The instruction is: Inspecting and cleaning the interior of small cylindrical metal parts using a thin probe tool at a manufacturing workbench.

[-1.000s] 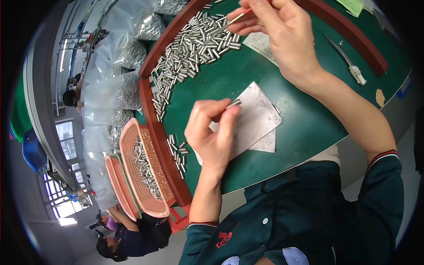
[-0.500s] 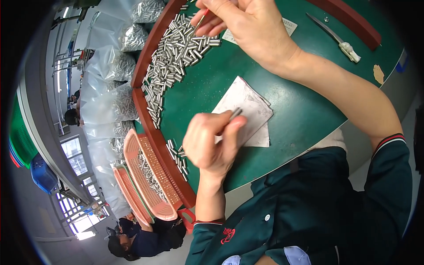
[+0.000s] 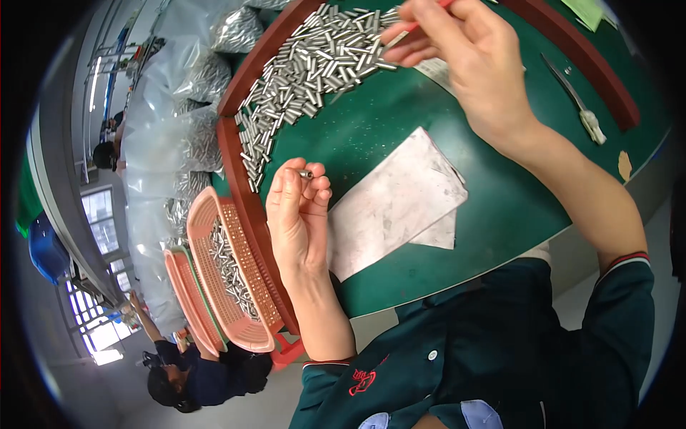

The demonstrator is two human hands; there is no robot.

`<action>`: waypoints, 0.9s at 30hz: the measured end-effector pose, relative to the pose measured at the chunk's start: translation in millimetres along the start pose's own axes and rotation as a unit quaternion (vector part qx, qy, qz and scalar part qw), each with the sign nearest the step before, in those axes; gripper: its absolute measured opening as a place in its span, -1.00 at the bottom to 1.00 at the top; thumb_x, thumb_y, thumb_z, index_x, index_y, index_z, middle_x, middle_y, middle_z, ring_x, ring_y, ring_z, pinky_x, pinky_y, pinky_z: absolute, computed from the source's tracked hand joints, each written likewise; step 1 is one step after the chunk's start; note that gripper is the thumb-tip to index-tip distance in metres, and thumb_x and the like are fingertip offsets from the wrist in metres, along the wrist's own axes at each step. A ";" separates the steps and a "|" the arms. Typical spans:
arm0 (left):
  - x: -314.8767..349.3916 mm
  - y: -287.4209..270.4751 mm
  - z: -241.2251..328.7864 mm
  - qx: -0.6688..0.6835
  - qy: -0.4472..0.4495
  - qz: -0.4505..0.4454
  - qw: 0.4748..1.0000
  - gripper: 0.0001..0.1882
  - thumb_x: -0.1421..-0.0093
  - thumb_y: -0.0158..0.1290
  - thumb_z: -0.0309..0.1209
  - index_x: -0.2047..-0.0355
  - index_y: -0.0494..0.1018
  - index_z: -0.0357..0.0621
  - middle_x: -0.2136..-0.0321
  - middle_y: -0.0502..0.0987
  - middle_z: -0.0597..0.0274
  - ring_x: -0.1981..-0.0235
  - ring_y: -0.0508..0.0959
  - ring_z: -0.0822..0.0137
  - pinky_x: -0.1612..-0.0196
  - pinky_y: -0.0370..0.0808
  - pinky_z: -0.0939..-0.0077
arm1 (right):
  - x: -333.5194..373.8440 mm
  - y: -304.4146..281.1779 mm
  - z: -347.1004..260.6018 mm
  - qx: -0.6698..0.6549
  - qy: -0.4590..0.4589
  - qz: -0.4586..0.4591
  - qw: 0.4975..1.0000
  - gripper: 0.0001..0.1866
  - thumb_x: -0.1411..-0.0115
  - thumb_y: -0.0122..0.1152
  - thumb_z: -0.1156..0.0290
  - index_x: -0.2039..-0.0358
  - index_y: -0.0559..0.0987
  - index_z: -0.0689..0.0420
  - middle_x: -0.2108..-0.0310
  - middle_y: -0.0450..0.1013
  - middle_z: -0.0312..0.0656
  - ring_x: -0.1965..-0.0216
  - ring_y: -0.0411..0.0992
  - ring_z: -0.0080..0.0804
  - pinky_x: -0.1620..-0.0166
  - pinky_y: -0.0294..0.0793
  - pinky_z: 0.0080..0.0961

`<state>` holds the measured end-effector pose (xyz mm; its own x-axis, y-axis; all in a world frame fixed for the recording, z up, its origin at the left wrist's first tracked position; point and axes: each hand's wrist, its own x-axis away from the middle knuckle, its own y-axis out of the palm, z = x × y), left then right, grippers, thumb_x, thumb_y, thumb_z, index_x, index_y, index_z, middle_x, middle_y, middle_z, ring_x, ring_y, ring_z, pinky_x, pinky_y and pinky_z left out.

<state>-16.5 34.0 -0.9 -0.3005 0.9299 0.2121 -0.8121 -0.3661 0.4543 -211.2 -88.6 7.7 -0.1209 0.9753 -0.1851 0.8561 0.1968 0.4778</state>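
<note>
Close to the red-brown rail, my left hand [image 3: 300,222] is raised with the palm turned up. Its fingertips pinch a short metal tube [image 3: 306,174], whose round end shows. My right hand [image 3: 482,68], higher and to the right, grips a slim red-handled tool [image 3: 421,25] with a thin metal tip; its exact kind is unclear. That tip is over the near right edge of a heap of small metal cylinders [image 3: 307,79]. Between the hands, nearer my body, a smudged white sheet [image 3: 400,204] lies on the green tabletop [image 3: 511,222].
A red-brown rail [image 3: 232,150] borders the heap. Beyond it are clear bags of metal parts [image 3: 204,143] and a pink basket [image 3: 236,275] holding more. A knife-like blade with a wrapped handle [image 3: 589,125] lies at right. A co-worker [image 3: 186,375] is at lower left.
My left hand has moved left off the white sheet and turned palm up with the tube. My right hand still holds the red-handled tool by the heap. The whole view has shifted slightly.
</note>
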 end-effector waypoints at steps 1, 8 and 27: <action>-0.6 -5.5 2.2 0.048 -0.016 -0.003 0.999 -0.81 -0.15 -0.03 -0.36 0.31 0.37 -0.24 0.45 0.47 0.16 0.47 0.46 0.45 0.38 0.43 0.68 | -1.8 -3.0 9.4 0.071 -0.072 -0.043 0.994 -0.79 -0.23 -0.12 0.36 0.32 0.37 0.27 0.41 0.44 -0.06 0.42 0.46 -0.39 0.32 0.44 -0.61; -10.4 -26.7 3.2 0.246 -0.069 0.058 0.965 -0.80 -0.15 -0.03 -0.27 0.40 0.34 -0.16 0.44 0.41 0.23 0.48 0.37 0.46 0.40 0.35 0.65 | 9.7 3.5 12.7 0.099 -0.053 -0.041 0.993 -0.85 -0.21 -0.14 0.49 0.37 0.37 0.32 0.46 0.45 -0.05 0.48 0.45 -0.39 0.37 0.44 -0.61; -15.7 -39.9 23.7 0.438 -0.064 0.111 0.890 -0.71 -0.18 -0.09 -0.21 0.54 0.24 -0.15 0.64 0.10 0.41 0.64 0.09 0.56 0.58 0.10 0.74 | 3.9 -4.0 12.8 0.156 -0.028 -0.068 0.985 -0.81 -0.26 -0.26 0.43 0.31 0.31 0.29 0.42 0.39 -0.03 0.41 0.42 -0.34 0.31 0.46 -0.46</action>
<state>32.4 33.1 -1.8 -0.3010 0.8397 0.4520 -0.0225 -0.4801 0.8769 -208.7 -86.9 -5.9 -0.2240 0.9333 -0.2806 0.9479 0.2756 0.1601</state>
